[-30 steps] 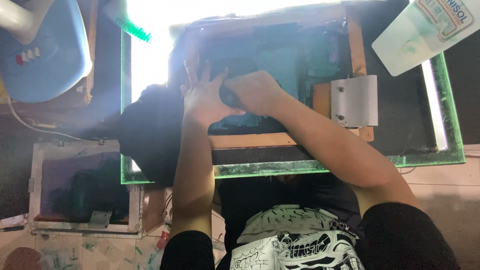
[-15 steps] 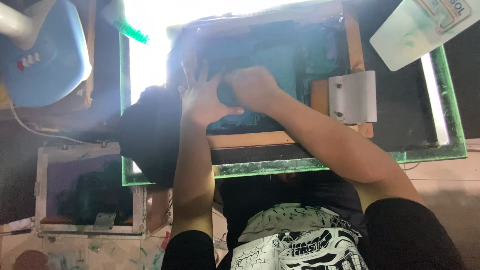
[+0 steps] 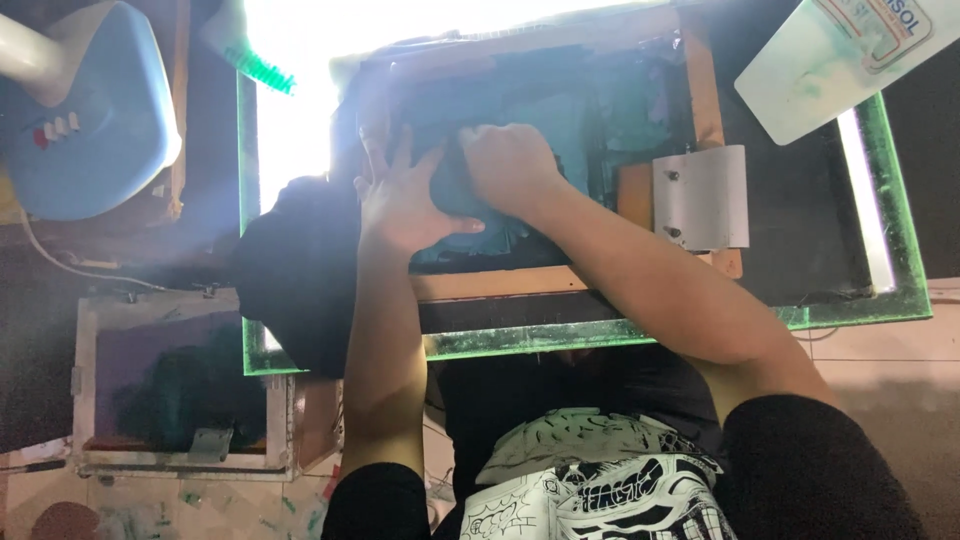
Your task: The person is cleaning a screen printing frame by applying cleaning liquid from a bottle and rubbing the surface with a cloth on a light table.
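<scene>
A wooden screen-printing frame (image 3: pixel 500 284) with dark teal mesh lies on a green-edged glass table (image 3: pixel 700 325). My left hand (image 3: pixel 405 200) rests flat on the mesh, fingers spread. My right hand (image 3: pixel 510 165) is closed over a dark object pressed on the mesh; what it is cannot be made out. A dark cloth (image 3: pixel 300 270) hangs over the table's left edge beside my left forearm.
A metal-bladed squeegee (image 3: pixel 700 197) lies on the frame's right side. A white bottle (image 3: pixel 830 60) is at top right, a blue device (image 3: pixel 85 120) at top left. A second framed screen (image 3: pixel 180 390) sits lower left. Bright light glares from the top.
Both hands stay on the mesh; the right hand has shifted slightly, as if rubbing. The view has moved a little.
</scene>
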